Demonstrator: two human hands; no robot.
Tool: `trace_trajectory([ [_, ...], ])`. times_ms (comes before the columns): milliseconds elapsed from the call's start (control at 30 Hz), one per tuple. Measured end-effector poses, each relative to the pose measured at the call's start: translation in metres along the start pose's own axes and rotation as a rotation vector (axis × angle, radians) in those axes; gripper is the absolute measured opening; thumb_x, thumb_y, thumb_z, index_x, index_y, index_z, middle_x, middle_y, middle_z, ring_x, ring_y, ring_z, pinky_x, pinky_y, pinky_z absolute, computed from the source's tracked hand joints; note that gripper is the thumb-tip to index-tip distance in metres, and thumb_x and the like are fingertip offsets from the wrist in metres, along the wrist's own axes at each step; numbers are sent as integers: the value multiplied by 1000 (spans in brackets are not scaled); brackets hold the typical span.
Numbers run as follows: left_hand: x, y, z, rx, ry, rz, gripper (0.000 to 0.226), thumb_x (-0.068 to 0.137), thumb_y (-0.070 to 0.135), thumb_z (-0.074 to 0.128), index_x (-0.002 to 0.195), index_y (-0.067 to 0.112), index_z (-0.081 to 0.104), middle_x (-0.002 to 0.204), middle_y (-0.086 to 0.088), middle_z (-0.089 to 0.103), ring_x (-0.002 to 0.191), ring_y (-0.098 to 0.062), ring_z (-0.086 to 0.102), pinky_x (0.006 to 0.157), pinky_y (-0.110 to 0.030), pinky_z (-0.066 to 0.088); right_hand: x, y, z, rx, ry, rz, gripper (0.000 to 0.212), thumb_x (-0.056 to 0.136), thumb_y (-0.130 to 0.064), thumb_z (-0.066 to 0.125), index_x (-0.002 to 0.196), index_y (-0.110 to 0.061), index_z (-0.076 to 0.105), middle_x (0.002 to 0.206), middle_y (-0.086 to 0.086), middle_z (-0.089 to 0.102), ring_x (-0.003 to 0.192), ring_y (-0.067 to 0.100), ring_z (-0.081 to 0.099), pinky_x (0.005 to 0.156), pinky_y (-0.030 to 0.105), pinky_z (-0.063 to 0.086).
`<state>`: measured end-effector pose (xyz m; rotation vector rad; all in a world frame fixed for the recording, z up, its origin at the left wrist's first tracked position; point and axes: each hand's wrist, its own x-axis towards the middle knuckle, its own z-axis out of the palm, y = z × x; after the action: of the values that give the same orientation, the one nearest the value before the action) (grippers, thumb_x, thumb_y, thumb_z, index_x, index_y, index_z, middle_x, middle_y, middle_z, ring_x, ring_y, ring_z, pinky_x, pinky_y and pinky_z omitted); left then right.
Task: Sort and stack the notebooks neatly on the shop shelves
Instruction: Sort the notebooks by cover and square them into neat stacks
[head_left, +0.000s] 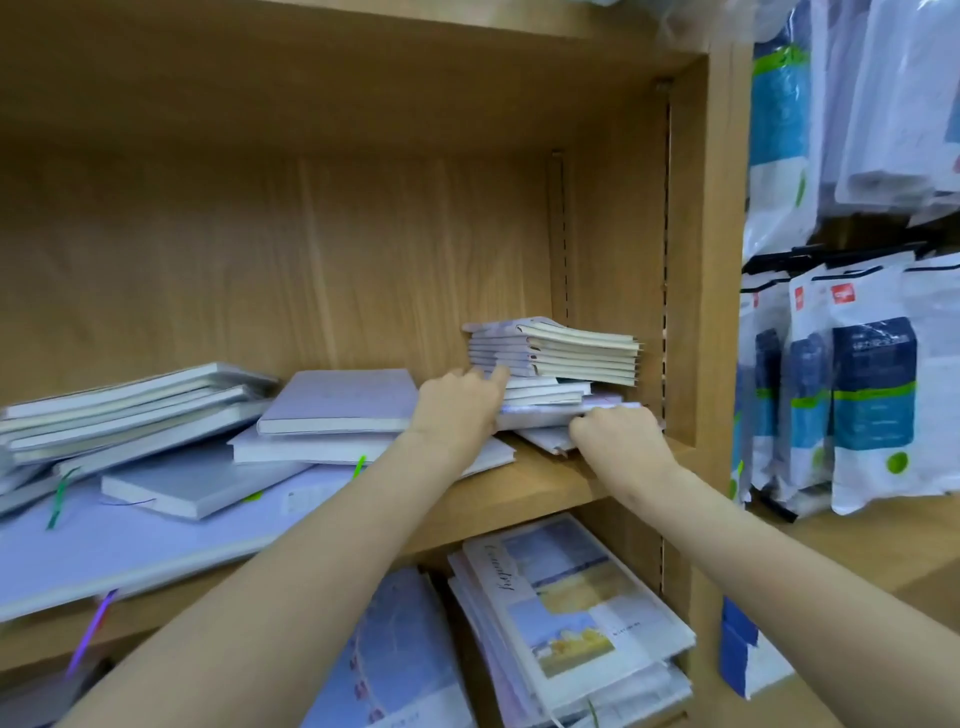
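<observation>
A small stack of lilac notebooks (561, 353) stands in the right corner of the wooden shelf (540, 486), on top of wider flat notebooks (540, 415). My left hand (460, 402) presses against the left side of that stack, one finger pointing at the spines. My right hand (615, 434) is closed around the front edge of the lower notebooks under the stack. To the left, lilac and grey notebooks (337, 402) lie in loose, crooked heaps across the shelf.
A large lilac book (104, 551) overhangs the shelf's front edge at left. The lower shelf holds picture-cover notebooks (566, 608). Packaged goods (872, 395) hang on hooks right of the shelf's side wall (722, 260).
</observation>
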<state>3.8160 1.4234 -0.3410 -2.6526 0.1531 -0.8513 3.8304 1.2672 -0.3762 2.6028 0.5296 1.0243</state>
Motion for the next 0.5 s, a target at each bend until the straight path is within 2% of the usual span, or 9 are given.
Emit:
trace_trajectory([
  [33,2,1,4,-11,-1,-20,50,92,22,54,136,14,31,119,-7,55,110,-27,52,70,-32,37,-3,6,5,3,49,32,7,74,-9,70,80,-12,68,77,7,68,70,21,67,48,24,35],
  [67,4,1,7,-15,8,-40,49,92,19,53,135,14,32,120,-7,55,111,-27,51,71,-33,39,-6,8,6,-1,4,55,9,71,-8,72,77,-13,67,73,5,68,66,20,67,44,23,28],
  [133,9,0,10,-14,31,-62,43,92,15,53,132,14,36,117,-7,58,109,-26,51,69,-32,37,-8,11,18,36,32,51,25,48,-3,83,60,-12,63,54,3,62,46,19,60,39,20,19],
  [167,10,-1,10,-14,32,-64,41,92,13,52,130,14,37,115,-7,59,108,-26,51,68,-31,35,-7,13,23,58,39,38,35,33,-1,86,51,-13,59,44,1,55,35,18,53,37,18,19],
  [233,12,-4,7,-25,19,-70,38,92,11,52,127,13,39,113,-8,60,107,-26,51,67,-31,33,-4,18,25,110,116,47,41,25,-1,87,46,-14,54,38,-2,48,28,17,46,35,17,20],
  [300,15,-11,1,-46,11,-88,36,92,11,51,126,13,40,113,-9,59,106,-28,52,67,-32,33,-1,19,12,113,180,24,39,30,-3,88,46,-14,54,37,-2,48,27,18,45,36,16,20],
  [367,20,-18,-6,-73,-7,-115,34,92,12,52,124,13,42,117,-11,58,108,-32,53,69,-33,32,1,23,-8,146,263,27,33,41,-7,89,51,-14,59,41,0,52,30,21,50,35,17,30],
  [433,21,-22,-9,-80,-33,-121,33,92,14,53,124,13,44,119,-13,56,110,-34,53,70,-33,32,0,34,-29,249,418,47,17,63,-13,83,65,-13,66,52,4,60,42,24,58,38,25,43],
  [500,18,-21,-6,-90,-65,-90,33,91,14,53,122,11,45,117,-14,57,108,-34,53,70,-34,34,-1,49,-59,317,490,36,8,83,-19,66,84,-11,68,70,6,66,61,29,63,50,37,51],
])
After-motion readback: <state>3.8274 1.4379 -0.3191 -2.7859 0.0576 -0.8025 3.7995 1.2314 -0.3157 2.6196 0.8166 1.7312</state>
